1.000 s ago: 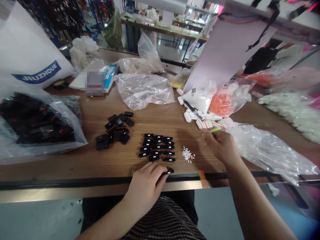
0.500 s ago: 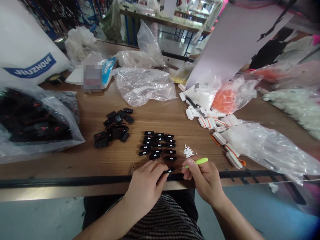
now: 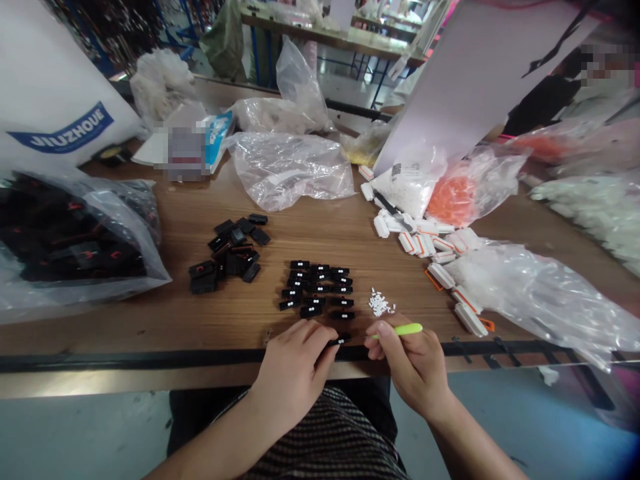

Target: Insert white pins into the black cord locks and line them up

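Observation:
Near the table's front edge, my left hand (image 3: pixel 299 357) is closed on a small black plastic block (image 3: pixel 341 339) with two white dots on its face. To its right, my right hand (image 3: pixel 411 363) pinches a yellow-green handled pick (image 3: pixel 409 329); its thin tip points left towards the block and is hard to make out. Just beyond the hands lie rows of similar black blocks (image 3: pixel 320 289), each with white dots. A little heap of tiny white pieces (image 3: pixel 379 304) rests right of the rows. Farther left is a loose pile of black blocks (image 3: pixel 234 250).
A clear bag of black parts (image 3: pixel 75 233) occupies the left side. White and orange plastic pieces (image 3: pixel 433 243), a bag of orange parts (image 3: pixel 453 197) and a large clear bag (image 3: pixel 530 287) lie on the right. A crumpled clear bag (image 3: pixel 295 170) is at the back.
My right hand and the pick have drawn slightly right, away from the block. My left hand stays in place with the block. The whole view has shifted slightly.

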Demonstrator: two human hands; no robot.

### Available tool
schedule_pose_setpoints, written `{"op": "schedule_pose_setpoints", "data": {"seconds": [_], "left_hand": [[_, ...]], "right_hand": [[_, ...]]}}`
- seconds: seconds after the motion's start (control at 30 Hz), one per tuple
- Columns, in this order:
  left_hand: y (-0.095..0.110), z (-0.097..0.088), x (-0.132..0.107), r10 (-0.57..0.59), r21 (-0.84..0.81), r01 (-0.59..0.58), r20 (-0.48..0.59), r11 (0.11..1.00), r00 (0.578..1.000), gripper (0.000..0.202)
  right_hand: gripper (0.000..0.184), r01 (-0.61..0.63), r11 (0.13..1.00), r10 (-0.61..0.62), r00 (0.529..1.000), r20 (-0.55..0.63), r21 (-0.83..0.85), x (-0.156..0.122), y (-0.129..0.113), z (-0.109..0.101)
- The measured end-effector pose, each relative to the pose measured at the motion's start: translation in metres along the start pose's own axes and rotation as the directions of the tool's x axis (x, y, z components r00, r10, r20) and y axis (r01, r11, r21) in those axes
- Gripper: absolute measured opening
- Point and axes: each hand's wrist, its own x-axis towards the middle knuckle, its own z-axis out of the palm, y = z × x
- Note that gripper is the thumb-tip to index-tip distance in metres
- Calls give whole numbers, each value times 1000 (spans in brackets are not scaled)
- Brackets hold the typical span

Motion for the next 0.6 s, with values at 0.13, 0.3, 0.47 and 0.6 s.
{"op": "schedule_pose_setpoints", "data": {"seconds": [0.13,0.3,0.47,0.6], "left_hand": [[-1,1,0,-17,2,17,16,1000,1000,5],[-1,2,-1,-8,3,8,20,1000,1000,5],[-1,1,1,2,9,-2,0,1000,1000,6],[-2,1,1,0,7,0,1,1000,1000,7]], "right_hand": [[24,11,1000,-11,1000,2,-11,-1,0,0],[24,25,999,-24,999,48,-26,-2,-1,1],[23,30,999,-30,999,26,-12,-3,-2,1],[23,22,1000,-22,999,-27,2,-4,0,0]]}}
